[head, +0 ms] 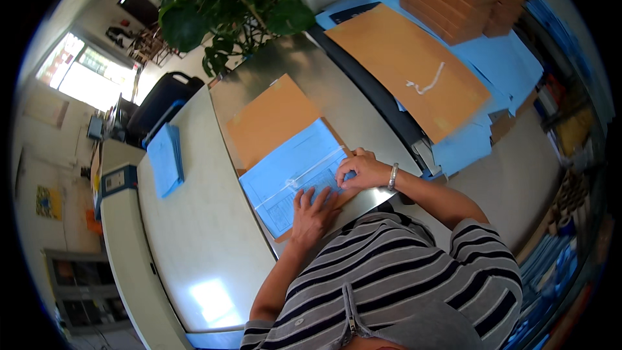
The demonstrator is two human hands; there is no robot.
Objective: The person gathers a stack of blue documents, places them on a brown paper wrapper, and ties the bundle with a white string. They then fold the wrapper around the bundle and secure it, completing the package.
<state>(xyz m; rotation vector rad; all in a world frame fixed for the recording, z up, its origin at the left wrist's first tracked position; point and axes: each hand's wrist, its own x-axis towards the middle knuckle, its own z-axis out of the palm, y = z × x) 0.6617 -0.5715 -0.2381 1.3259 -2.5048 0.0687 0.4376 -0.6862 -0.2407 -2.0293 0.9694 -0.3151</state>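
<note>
A stack of blue printed sheets (291, 160), tied with a white string (315, 167), lies on an opened brown cardboard folder (272, 119). The string has a knot (291, 183) near the middle of the stack. My left hand (313, 214) rests on the lower part of the stack, palm down with fingers spread. At the stack's right edge, close to the string's end, is my right hand (362, 170), its fingers curled. Whether the right fingertips pinch a sheet or the string is hidden. A metal bracelet (393, 176) circles the right wrist.
To the right lies another brown folder (408, 68) with a loose white string (430, 82), over blue sheets (464, 153). Brown file boxes (447, 0) are piled behind it. Folded blue sheets (165, 160) sit on the pale table (209, 233) at left. A leafy plant (233, 9) stands beyond.
</note>
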